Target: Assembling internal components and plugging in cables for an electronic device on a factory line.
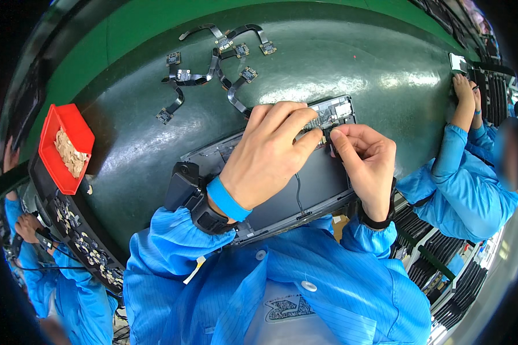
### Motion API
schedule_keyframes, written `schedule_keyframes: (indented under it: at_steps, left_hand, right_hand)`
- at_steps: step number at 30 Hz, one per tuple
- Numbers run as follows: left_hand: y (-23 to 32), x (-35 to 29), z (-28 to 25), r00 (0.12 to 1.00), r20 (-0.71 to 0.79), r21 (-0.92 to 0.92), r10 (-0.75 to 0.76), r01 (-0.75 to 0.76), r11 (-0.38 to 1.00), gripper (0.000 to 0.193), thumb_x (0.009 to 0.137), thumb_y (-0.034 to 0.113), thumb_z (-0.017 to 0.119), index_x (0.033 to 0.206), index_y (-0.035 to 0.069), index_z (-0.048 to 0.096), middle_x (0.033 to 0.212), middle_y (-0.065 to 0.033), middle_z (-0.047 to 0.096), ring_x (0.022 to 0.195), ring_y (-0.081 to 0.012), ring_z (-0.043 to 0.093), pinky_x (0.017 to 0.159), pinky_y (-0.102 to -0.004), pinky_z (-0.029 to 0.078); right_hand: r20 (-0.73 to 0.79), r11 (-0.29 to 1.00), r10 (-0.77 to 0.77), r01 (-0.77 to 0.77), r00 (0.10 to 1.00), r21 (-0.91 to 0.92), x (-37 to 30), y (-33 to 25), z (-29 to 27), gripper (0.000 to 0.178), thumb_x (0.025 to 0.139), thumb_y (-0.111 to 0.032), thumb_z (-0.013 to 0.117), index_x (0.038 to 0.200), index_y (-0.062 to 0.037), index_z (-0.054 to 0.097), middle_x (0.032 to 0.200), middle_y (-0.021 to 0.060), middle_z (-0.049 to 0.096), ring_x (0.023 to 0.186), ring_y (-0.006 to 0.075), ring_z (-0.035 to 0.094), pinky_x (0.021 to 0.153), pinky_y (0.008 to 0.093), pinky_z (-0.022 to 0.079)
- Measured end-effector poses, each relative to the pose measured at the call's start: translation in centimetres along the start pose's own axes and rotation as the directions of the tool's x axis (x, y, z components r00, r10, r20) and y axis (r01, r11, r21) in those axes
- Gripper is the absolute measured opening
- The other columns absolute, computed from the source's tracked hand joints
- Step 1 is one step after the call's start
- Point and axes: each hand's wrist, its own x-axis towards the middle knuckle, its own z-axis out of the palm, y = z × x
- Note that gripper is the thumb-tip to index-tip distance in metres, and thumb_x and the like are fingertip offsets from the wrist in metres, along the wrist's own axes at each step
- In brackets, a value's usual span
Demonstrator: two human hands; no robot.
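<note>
An open laptop housing point(270, 198), dark grey and shallow, lies tilted at the near edge of the bench, in front of my body. Exposed circuit parts point(335, 110) show at its far right corner. My left hand point(267, 152) reaches over the housing, fingers curled and thumb and index fingertips close together by those parts; what they grip, if anything, is hidden. Just to the right, my right hand point(365, 158) pinches at the same spot, with a small dark piece at its fingertips too hidden to name. A thin black cable point(299, 192) runs down the housing.
Several black flat cables with small boards point(213, 66) lie beyond the housing on the green bench point(397, 63). A red bin point(52, 135) of small beige pieces stands left, above a black tray point(98, 253) of small parts. Co-workers in blue sit right point(466, 178) and left point(69, 293).
</note>
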Motion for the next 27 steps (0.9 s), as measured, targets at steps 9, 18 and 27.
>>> schedule_keyframes:
  at_steps: [9, 18, 27]
  left_hand:
    - [-0.05, -0.04, -0.01, 1.000, 0.000, -0.006, -0.004, 0.004, 1.000, 0.039, 0.071, -0.002, 0.070, 0.109, 0.006, 0.075, 0.124, -0.0093, 0.067, 0.119, -0.0290, 0.062, 0.095, -0.0416, 0.047]
    - [0.03, -0.04, -0.03, 1.000, -0.006, -0.016, 0.001, -0.001, 1.000, 0.040, 0.070, -0.005, 0.069, 0.108, 0.005, 0.074, 0.124, -0.0095, 0.067, 0.119, -0.0291, 0.062, 0.094, -0.0417, 0.047]
    - [0.03, -0.05, -0.06, 1.000, -0.011, -0.011, 0.006, -0.006, 1.000, 0.039, 0.070, -0.005, 0.069, 0.108, 0.005, 0.074, 0.124, -0.0095, 0.067, 0.119, -0.0293, 0.062, 0.094, -0.0415, 0.047]
  right_hand:
    - [-0.022, 0.999, -0.038, 0.038, 0.999, -0.031, 0.29, 0.45, 0.23, 0.015, 0.096, -0.007, 0.075, 0.100, 0.0071, 0.073, 0.074, 0.0048, 0.072, 0.065, 0.0052, 0.064, 0.058, 0.0203, 0.049]
    - [-0.073, 0.995, -0.094, 0.091, 0.993, -0.043, 0.04, 0.48, 0.51, 0.015, 0.095, -0.007, 0.075, 0.099, 0.0075, 0.073, 0.074, 0.0044, 0.072, 0.064, 0.0042, 0.063, 0.057, 0.0201, 0.048]
    - [-0.033, 0.996, -0.070, 0.068, 0.997, -0.051, 0.14, 0.35, 0.33, 0.016, 0.095, -0.008, 0.075, 0.100, 0.0079, 0.073, 0.073, 0.0047, 0.072, 0.064, 0.0050, 0.064, 0.057, 0.0203, 0.048]
